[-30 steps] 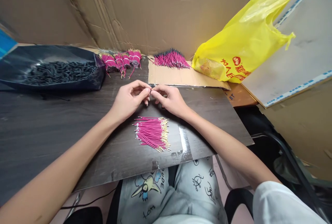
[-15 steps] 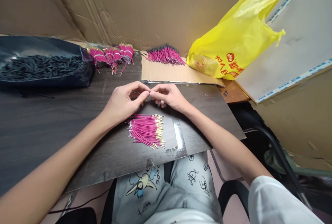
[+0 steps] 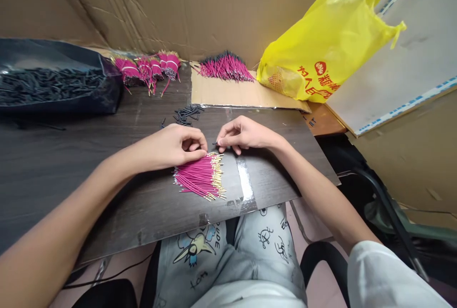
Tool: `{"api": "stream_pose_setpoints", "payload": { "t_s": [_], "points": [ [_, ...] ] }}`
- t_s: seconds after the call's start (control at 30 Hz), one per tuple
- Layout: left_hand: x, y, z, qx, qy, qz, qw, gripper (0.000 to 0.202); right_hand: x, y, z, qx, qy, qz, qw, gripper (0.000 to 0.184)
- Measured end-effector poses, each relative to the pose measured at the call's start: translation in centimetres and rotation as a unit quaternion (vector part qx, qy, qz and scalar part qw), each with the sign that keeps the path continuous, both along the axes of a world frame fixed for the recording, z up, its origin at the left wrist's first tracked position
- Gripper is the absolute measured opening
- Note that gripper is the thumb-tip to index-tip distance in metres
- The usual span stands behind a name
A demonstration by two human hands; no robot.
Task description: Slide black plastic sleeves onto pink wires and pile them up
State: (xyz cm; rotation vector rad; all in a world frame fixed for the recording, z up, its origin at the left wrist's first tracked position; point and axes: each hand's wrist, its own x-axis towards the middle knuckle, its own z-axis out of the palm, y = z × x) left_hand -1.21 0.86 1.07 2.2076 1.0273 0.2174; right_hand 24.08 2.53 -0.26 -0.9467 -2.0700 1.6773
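A bundle of short pink wires (image 3: 195, 177) with gold tips to the right and silvery ends to the left lies flat on the dark table. My left hand (image 3: 178, 145) is at its upper edge, thumb and forefinger pinched on a pink wire there; most of that wire is hidden under the hand. Just to the right, above the table, my right hand (image 3: 246, 135) pinches a small black tube (image 3: 214, 144), which points left toward the other hand. Behind my left hand lies a small heap of loose black tubes (image 3: 187, 114).
A dark bag (image 3: 60, 101) full of black tubes stands at the back left. Beside it are tied pink wire bundles (image 3: 150, 70). Pink wires with black ends (image 3: 226, 66) lie on a cardboard sheet (image 3: 228, 93). A yellow plastic bag (image 3: 314, 51) stands at the back right.
My hands, fingertips together before, have come apart. The left has come down to the pink wires; the right now shows a black tube. The loose tubes behind have come into view.
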Motion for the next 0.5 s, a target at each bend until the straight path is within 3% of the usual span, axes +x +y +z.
{"api": "stream_pose_setpoints", "payload": {
  "t_s": [0.5],
  "points": [
    [0.33,-0.17,-0.15,0.014,-0.007,-0.007,1.0,0.02,-0.52,-0.22,-0.07,-0.037,0.02,-0.007,0.999,0.019]
  ]
}}
